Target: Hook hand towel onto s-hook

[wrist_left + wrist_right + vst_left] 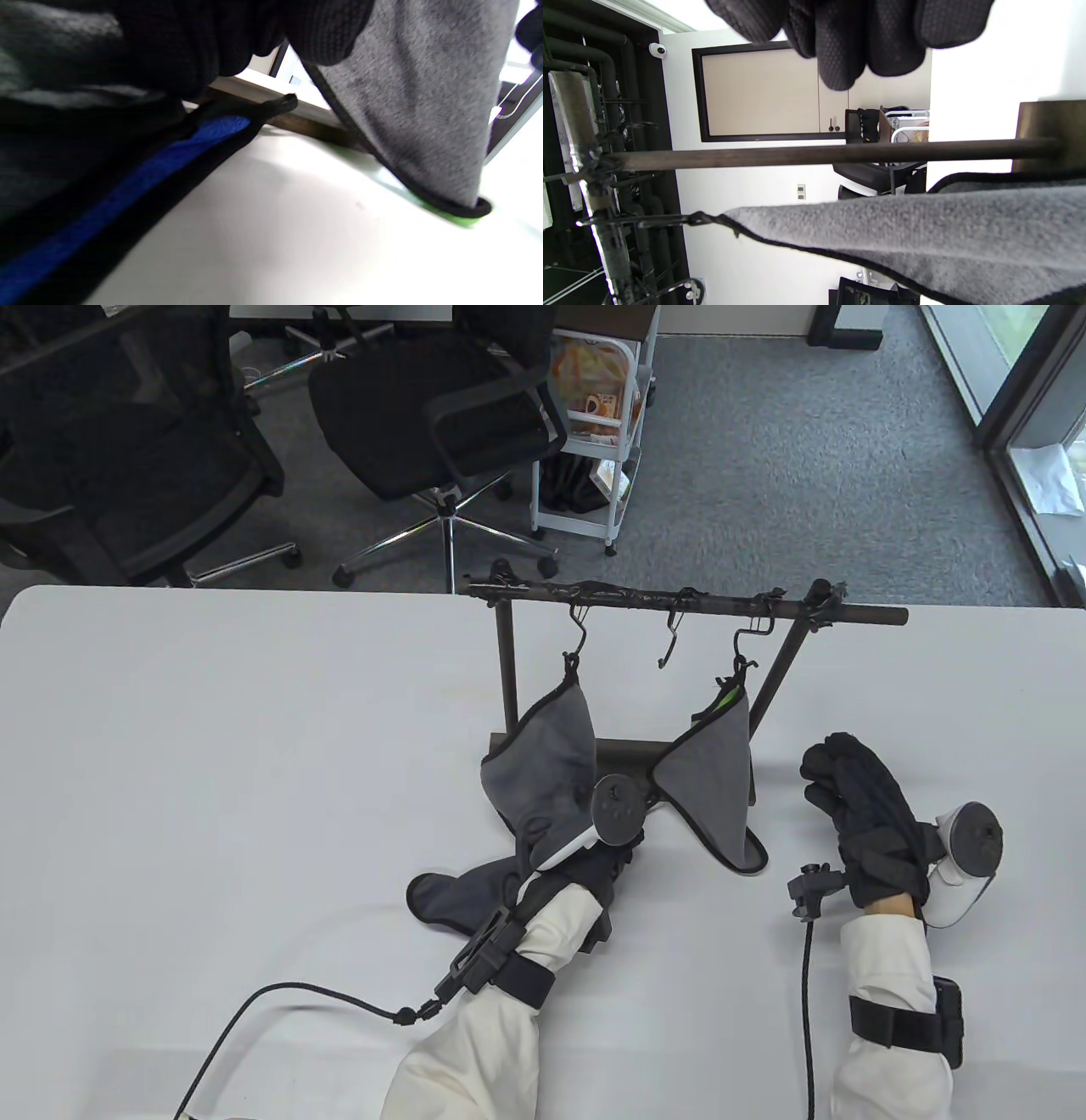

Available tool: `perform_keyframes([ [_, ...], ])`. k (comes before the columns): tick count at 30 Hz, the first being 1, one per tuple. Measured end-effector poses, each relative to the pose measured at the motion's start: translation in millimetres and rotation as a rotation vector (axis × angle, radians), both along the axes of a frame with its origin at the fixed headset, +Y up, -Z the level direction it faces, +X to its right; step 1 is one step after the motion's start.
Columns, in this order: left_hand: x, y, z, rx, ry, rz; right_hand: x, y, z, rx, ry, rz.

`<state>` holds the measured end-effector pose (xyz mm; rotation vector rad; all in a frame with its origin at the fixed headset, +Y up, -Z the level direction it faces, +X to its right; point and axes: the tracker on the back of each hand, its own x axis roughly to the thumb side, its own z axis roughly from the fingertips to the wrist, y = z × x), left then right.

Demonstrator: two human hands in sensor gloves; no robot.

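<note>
Looking down in the table view: white table carries a dark rack with three s-hooks. Left s-hook holds a grey hand towel; middle s-hook is bare; right s-hook holds a second grey towel. A third, darker towel lies on the table under the left forearm. Left hand sits between the two hanging towels, fingers hidden beneath tracker and cloth; cannot tell its grasp. The left wrist view alone shows a blue strip on the dark cloth and a green underside on the right towel's tip. Right hand rests beside the rack, loosely curled, holding nothing. The right wrist view is turned sideways.
</note>
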<state>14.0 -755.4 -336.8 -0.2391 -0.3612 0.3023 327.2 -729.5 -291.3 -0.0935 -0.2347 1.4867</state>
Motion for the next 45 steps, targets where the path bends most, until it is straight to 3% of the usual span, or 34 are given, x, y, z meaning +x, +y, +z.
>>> perform_keyframes([
  [14, 30, -25, 3, 0.129, 0.005, -0.466, -1, 2, 1, -0.003, 0.008, -0.026],
  [18, 30, -25, 5, 0.128, 0.015, -0.447, -1, 2, 1, -0.003, 0.014, -0.028],
  [27, 8, -4, 5, 0.143, 0.083, -0.205, 0, 1, 0, -0.001, 0.019, -0.03],
  [36, -7, 49, 11, 0.166, 0.062, 0.232, -1, 4, 0, 0.017, 0.024, -0.041],
  [45, -19, 100, 21, 0.239, 0.063, 0.361, -5, 6, -1, 0.031, 0.05, -0.044],
])
